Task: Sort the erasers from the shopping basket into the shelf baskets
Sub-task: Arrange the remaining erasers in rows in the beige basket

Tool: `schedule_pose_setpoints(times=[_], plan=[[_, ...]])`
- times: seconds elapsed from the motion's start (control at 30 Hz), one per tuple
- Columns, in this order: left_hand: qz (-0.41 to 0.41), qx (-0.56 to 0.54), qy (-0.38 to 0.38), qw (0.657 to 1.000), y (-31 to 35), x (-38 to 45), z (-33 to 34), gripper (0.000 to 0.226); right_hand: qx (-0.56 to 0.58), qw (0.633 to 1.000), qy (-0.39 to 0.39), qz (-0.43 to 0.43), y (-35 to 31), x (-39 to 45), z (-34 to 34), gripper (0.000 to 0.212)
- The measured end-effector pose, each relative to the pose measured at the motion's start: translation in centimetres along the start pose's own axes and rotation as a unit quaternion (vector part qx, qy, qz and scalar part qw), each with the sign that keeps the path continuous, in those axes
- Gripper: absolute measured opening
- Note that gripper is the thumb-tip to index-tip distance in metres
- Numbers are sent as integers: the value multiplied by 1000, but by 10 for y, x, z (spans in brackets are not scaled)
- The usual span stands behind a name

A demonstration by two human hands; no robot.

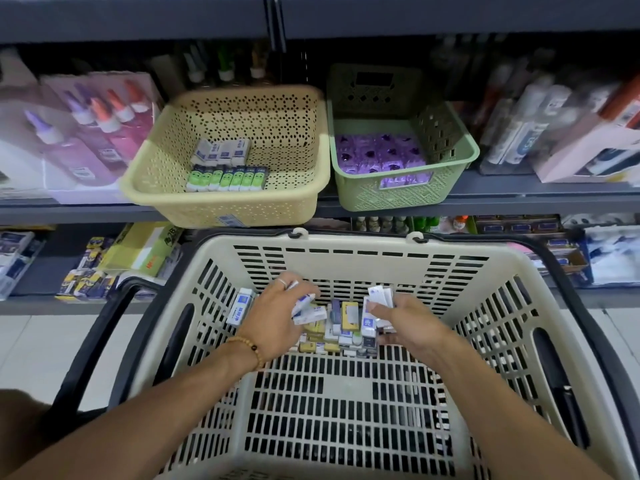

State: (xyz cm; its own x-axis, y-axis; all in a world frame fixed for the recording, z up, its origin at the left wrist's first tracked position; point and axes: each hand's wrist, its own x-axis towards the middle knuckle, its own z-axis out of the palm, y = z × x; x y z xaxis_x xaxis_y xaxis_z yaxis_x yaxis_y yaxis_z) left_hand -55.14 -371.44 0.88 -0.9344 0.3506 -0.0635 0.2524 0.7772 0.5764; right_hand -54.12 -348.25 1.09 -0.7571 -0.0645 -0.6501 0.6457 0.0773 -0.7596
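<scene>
Both my hands are down inside the beige shopping basket (pixel 346 247), over a pile of small boxed erasers (pixel 341 327) at its far end. My left hand (pixel 277 317) grips white-and-blue erasers (pixel 304 306). My right hand (pixel 405 320) holds a small stack of white erasers (pixel 381 296) between thumb and fingers. On the shelf above, a yellow perforated basket (pixel 304 188) holds a row of white-and-blue erasers (pixel 221 152) and a row of green ones (pixel 228 178). Beside it a green basket (pixel 457 157) holds purple erasers (pixel 379 154).
Glue bottles in pink packs (pixel 100 126) stand left of the yellow basket, boxed stationery (pixel 571 133) right of the green one. A lower shelf (pixel 104 265) carries more packets. The shopping basket's black handles (pixel 100 344) hang at both sides. The floor is white tile.
</scene>
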Motion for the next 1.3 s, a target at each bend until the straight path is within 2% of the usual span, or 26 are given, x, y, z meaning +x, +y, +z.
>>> schedule_pose_setpoints(times=[0.1, 0.23, 0.5, 0.7, 0.9, 1.07, 1.17, 1.2, 1.3], plan=[[-68, -160, 10, 985, 14, -5, -13, 54, 90, 994, -41, -36, -17, -19, 0, 11], [-126, -375, 13, 918, 29, -21, -43, 61, 118, 984, -82, -108, -45, -48, 11, 19], [-63, -482, 62, 872, 47, -50, -119, 60, 17, 964, -94, -247, -124, -92, 71, 13], [-51, -569, 77, 817, 34, -58, -175, 62, -13, 948, -17, -317, -192, -76, 106, 8], [-20, -633, 128, 763, 10, -35, -223, 60, -50, 962, 50, -264, -245, -7, 129, 4], [-4, -636, 159, 755, -8, -2, -244, 58, -58, 966, 140, -209, -269, 59, 141, 14], [-6, -656, 141, 742, -21, 9, -245, 57, -133, 959, 164, -191, -282, 90, 141, 9], [-8, -658, 132, 741, -25, 11, -246, 57, -159, 958, 163, -176, -284, 99, 141, 5], [-18, -671, 114, 732, -36, 20, -251, 57, -205, 962, 118, -135, -286, 124, 142, 11]])
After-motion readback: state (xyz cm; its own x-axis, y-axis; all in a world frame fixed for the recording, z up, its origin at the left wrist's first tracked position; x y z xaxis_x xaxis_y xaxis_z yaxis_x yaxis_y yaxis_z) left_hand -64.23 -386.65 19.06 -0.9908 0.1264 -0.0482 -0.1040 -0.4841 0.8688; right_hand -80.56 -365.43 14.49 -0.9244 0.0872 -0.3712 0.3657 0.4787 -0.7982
